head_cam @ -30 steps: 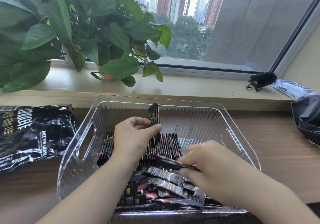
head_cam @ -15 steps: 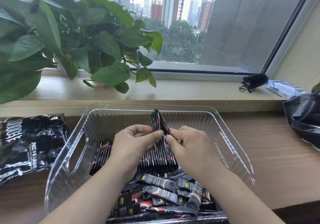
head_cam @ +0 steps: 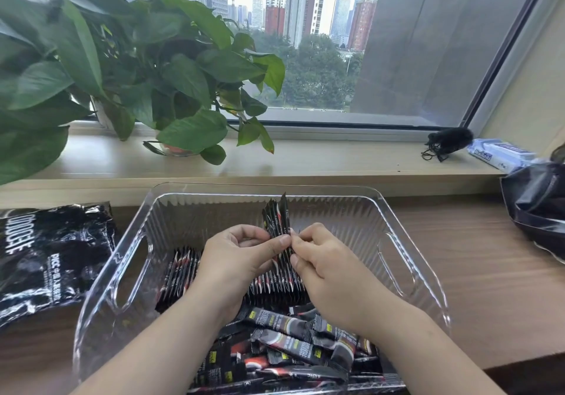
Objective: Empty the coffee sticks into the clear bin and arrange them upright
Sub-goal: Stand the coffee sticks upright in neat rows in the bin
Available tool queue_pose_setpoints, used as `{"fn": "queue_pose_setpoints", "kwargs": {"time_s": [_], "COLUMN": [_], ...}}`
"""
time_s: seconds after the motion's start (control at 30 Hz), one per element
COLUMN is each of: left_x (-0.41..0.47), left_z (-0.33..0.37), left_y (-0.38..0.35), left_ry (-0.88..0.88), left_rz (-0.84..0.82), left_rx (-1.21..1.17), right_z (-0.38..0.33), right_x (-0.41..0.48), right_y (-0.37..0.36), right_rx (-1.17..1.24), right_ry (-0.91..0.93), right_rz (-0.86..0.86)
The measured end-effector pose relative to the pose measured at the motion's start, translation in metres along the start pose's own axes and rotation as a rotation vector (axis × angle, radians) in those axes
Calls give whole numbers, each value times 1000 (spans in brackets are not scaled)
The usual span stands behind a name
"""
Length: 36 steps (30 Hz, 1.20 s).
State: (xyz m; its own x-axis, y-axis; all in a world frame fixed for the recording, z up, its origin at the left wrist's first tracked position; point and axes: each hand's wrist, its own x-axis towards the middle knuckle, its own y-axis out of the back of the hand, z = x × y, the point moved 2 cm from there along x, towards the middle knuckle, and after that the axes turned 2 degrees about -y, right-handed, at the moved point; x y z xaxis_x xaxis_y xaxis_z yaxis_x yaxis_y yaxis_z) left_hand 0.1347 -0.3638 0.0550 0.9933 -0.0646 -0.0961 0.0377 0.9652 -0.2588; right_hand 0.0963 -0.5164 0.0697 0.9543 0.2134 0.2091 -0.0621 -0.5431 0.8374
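A clear ribbed plastic bin [head_cam: 406,241] stands on the wooden desk in front of me. Inside it, a row of black coffee sticks [head_cam: 180,275] stands on edge across the middle, and a loose pile of sticks [head_cam: 290,345] lies flat at the near end. My left hand [head_cam: 238,260] pinches a small upright bundle of sticks [head_cam: 276,217] above the row. My right hand [head_cam: 324,266] pinches the same bundle from the right side, thumb against the left thumb.
A crumpled black coffee bag [head_cam: 52,260] lies left of the bin. Another dark bag [head_cam: 538,202] sits at the right edge. On the windowsill are a leafy potted plant [head_cam: 122,67], a black tangled item [head_cam: 446,144] and a white-blue packet [head_cam: 501,153].
My right hand lifted a stick from the loose pile and brought it up against the sticks in my left hand. Both hands now hold the bundle together.
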Motion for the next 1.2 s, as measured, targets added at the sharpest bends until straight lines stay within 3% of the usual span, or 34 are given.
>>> {"fn": "queue_pose_setpoints", "kwargs": {"time_s": [0.17, 0.37, 0.63, 0.83, 1.03, 1.2], "left_x": [0, 4, 1, 2, 3, 2], "left_z": [1, -3, -2, -3, -5, -8], "left_y": [0, 2, 0, 1, 1, -5], "left_ry": [-3, -9, 22, 7, -2, 26], "left_rz": [5, 30, -11, 1, -20, -70], "left_rx": [36, 48, 29, 111, 137, 169], "right_z": [2, 1, -8, -6, 2, 4], "right_x": [0, -2, -2, -5, -7, -6], "right_y": [3, 1, 0, 3, 1, 16], "right_rx": [-2, -24, -252, -281, -80, 154], "right_ry": [-6, 5, 78, 66, 47, -176], "right_rz": [-46, 17, 16, -28, 66, 210]}}
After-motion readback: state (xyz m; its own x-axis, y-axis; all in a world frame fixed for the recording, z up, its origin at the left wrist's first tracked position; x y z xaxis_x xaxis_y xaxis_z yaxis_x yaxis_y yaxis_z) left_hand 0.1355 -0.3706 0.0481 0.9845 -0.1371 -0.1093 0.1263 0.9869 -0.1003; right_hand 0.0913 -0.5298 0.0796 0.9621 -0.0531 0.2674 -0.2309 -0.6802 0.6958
